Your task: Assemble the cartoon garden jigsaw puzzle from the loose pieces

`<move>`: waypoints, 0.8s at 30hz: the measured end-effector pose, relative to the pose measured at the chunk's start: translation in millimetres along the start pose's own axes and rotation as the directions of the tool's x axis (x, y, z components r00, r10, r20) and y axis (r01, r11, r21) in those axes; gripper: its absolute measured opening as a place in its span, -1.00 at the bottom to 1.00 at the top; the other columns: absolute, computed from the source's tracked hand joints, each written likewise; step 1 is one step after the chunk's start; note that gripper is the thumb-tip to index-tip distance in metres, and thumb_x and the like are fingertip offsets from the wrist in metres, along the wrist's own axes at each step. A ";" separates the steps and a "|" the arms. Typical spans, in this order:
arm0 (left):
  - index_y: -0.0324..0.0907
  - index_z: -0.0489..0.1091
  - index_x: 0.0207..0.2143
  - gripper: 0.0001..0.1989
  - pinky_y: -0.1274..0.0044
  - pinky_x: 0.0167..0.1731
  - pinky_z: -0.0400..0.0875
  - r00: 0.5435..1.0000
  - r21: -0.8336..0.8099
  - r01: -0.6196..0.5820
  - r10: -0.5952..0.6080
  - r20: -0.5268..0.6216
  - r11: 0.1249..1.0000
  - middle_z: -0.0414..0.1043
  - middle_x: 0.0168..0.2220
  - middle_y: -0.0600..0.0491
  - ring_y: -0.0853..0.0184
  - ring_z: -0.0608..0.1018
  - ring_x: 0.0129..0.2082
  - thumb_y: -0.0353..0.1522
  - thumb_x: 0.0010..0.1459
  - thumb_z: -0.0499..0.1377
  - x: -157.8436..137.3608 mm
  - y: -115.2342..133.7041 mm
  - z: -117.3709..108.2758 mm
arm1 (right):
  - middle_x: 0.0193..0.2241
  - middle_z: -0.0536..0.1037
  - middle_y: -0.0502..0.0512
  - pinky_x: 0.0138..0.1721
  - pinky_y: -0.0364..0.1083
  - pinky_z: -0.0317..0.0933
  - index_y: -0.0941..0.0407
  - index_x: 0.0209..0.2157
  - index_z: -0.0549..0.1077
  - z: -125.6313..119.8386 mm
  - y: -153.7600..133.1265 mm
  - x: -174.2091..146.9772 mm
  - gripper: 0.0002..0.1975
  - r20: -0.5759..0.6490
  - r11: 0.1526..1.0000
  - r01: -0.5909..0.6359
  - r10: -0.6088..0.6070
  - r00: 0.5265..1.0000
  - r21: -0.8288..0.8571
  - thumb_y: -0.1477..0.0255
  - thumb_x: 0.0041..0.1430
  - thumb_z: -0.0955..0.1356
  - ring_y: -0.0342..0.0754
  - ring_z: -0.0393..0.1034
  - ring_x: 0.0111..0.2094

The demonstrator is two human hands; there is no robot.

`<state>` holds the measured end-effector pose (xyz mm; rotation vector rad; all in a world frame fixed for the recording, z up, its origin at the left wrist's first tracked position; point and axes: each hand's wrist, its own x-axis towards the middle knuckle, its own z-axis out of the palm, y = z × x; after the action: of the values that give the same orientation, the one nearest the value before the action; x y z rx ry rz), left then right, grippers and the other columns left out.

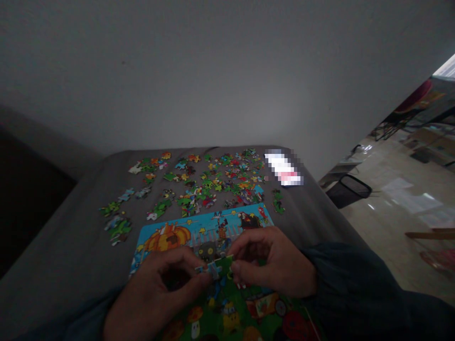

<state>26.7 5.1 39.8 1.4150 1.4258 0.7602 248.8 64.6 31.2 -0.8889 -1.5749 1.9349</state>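
A bright cartoon jigsaw picture (208,220), with a pumpkin and a blue sky, lies at the front of the grey surface. Just above its middle, my left hand (159,284) pinches a light blue puzzle piece (214,270) between thumb and fingertips. My right hand (270,265) comes in from the other side and grips a green puzzle piece (224,266). The two pieces meet edge to edge; whether they are locked together I cannot tell. Both hands hide part of the picture beneath them.
Loose puzzle pieces (213,182) are spread behind the picture, with a small group (119,228) at the left. A lit phone (284,168), blurred out, lies at the far right corner. A pale wall (199,85) rises behind the grey surface (71,237). Tiled floor (384,222) shows at right.
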 end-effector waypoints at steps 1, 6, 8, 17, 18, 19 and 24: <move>-0.12 0.46 -0.60 -0.70 0.52 -0.44 0.49 1.000 0.009 0.001 -0.001 -0.005 1.000 0.55 -0.50 0.02 0.26 0.59 -0.43 -0.14 0.05 0.27 -0.4 -1.1 0.3 | -0.54 0.56 -0.07 -0.42 -0.18 0.33 0.15 -0.31 0.53 -0.3 0.0 0.0 -0.72 0.002 1.000 0.003 -0.003 1.000 -0.001 0.36 -0.02 0.58 -0.22 0.42 -0.54; -0.14 0.46 -0.54 -0.69 0.51 -0.42 0.49 0.999 -0.032 0.035 -0.035 -0.010 0.999 0.55 -0.47 0.01 0.26 0.58 -0.43 -0.11 0.08 0.28 -1.5 -7.2 0.5 | -0.51 0.56 -0.05 -0.39 -0.17 0.36 0.15 -0.29 0.52 -0.1 4.9 1.1 -0.74 0.045 0.999 -0.044 0.044 0.998 0.003 0.30 0.05 0.53 -0.20 0.46 -0.50; -0.14 0.45 -0.52 -0.68 0.52 -0.44 0.48 0.999 -0.080 0.038 -0.038 0.005 0.996 0.54 -0.46 0.03 0.27 0.57 -0.44 -0.10 0.09 0.29 -1.1 -8.4 0.0 | -0.50 0.57 -0.04 -0.37 -0.15 0.38 0.14 -0.27 0.53 0.9 7.5 1.6 -0.75 0.062 0.998 -0.061 0.061 0.996 0.002 0.28 0.10 0.50 -0.18 0.48 -0.49; -0.15 0.41 -0.51 -0.67 0.59 -0.50 0.40 0.999 -0.079 0.018 -0.015 0.037 0.997 0.44 -0.51 0.08 0.36 0.47 -0.49 -0.10 0.10 0.29 2.4 -10.4 1.1 | -0.49 0.56 -0.03 -0.43 -0.17 0.30 0.14 -0.27 0.54 2.3 6.1 2.1 -0.80 -0.012 0.994 -0.001 0.000 1.000 -0.107 0.31 0.12 0.46 -0.20 0.41 -0.49; -0.15 0.42 -0.50 -0.68 0.59 -0.50 0.40 0.999 -0.074 0.017 -0.014 0.041 0.997 0.44 -0.51 0.08 0.36 0.47 -0.49 -0.10 0.11 0.28 2.7 -9.8 1.2 | -0.49 0.55 -0.04 -0.42 -0.17 0.30 0.14 -0.27 0.54 2.4 5.7 1.8 -0.80 -0.004 0.995 -0.001 0.001 1.000 -0.104 0.31 0.13 0.46 -0.20 0.40 -0.50; -0.15 0.43 -0.50 -0.68 0.60 -0.50 0.40 0.999 -0.070 0.015 -0.013 0.040 0.997 0.44 -0.51 0.08 0.36 0.48 -0.49 -0.11 0.12 0.27 3.0 -9.1 1.4 | -0.50 0.55 -0.05 -0.42 -0.17 0.30 0.14 -0.28 0.54 2.5 5.4 1.5 -0.80 0.006 0.995 0.002 -0.002 1.000 -0.097 0.30 0.13 0.46 -0.21 0.39 -0.50; -0.15 0.45 -0.51 -0.70 0.61 -0.49 0.43 1.000 -0.036 -0.019 0.020 0.020 0.999 0.47 -0.51 0.08 0.37 0.51 -0.50 -0.14 0.14 0.26 3.1 -5.2 2.0 | -0.52 0.53 -0.06 -0.42 -0.18 0.29 0.14 -0.28 0.54 3.4 6.2 0.8 -0.80 0.020 0.995 0.032 -0.030 0.999 -0.092 0.32 0.11 0.47 -0.22 0.37 -0.51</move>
<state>26.9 7.0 33.8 1.4074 1.3784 0.7780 245.9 61.6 25.4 -0.8802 -1.6915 1.8671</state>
